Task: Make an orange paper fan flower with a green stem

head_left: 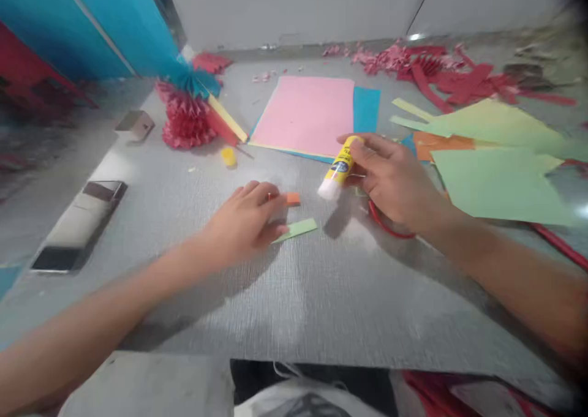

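Closest to the camera, past the table edge, there's a white plastic bag (303, 401) with some red strips (436, 392) beside it. On the gray textured table (294, 307), the right hand (395, 181) is closed firmly around a yellow glue stick (340, 167), with the white glue end tilted down and off the table. The left hand (243, 221) is relaxed and half open, not gripping anything as far as I can tell. Its fingertips are right next to a small orange scrap (293, 199) and a thin green strip (296, 229), both lying near the middle of the table. A red loop (388, 224) sits right under the right hand, kinda in the way. At 12 o'clock there's a pink sheet (305, 116) on top of a blue sheet (366, 109). Big green sheets (500, 184) overlap orange paper (441, 144) around 2 to 3 o'clock, and red scraps (441, 74) are piled at 1 o'clock. A red paper fan (186, 120) stands at 11 o'clock, with a yellow cap (228, 157) just beside it. A flat box (78, 227) lies at 9 o'clock.
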Motion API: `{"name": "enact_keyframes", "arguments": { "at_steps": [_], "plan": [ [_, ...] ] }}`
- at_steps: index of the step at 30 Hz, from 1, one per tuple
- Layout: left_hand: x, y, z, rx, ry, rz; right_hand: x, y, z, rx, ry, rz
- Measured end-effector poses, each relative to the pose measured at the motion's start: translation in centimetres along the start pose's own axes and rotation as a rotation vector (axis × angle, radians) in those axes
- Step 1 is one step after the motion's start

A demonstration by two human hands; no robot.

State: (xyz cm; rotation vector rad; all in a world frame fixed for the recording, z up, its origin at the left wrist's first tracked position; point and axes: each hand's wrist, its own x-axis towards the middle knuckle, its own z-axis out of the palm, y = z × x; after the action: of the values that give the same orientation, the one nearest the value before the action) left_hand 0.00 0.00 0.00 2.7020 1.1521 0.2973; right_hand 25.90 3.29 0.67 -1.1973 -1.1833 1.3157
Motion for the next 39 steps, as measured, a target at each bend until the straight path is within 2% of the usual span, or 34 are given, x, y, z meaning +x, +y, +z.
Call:
{"name": "enact_keyframes", "arguments": {
  "at_steps": [9, 13, 16, 21, 25, 32, 36, 39],
  "plan": [
    [0.0, -0.8, 0.4, -0.103, 0.207, -0.071, 0.1, 0.0, -0.4, -0.117, -0.018, -0.012],
    [0.2, -1.0, 0.6, -0.133, 0.205, -0.189, 0.0, 0.0, -0.4, -0.162, -0.041, -0.016],
    [0.4, -1.3, 0.7, -0.14, 0.192, -0.229, 0.1, 0.1, -0.5, -0.206, -0.07, -0.039],
    [0.5, -1.9, 0.6, -0.206, 0.249, -0.199, 0.7, 0.8, -1.2, -0.219, -0.041, -0.077],
    [0.4, -2.3, 0.3, -0.275, 0.338, -0.203, 0.9, 0.8, -1.5, -0.16, -0.075, -0.002],
    [0.6, -2.6, 0.6, -0.368, 0.406, -0.129, -0.5, -0.2, -0.3, -0.19, -0.11, 0.008],
    [0.6, -2.5, 0.8, -0.46, 0.476, -0.069, -1.4, -0.9, 0.5, -0.377, -0.185, -0.065],
    [0.5, -2.3, 0.8, -0.498, 0.529, -0.05, -1.8, -1.0, 0.7, -0.536, -0.186, -0.21]
  ]
}}
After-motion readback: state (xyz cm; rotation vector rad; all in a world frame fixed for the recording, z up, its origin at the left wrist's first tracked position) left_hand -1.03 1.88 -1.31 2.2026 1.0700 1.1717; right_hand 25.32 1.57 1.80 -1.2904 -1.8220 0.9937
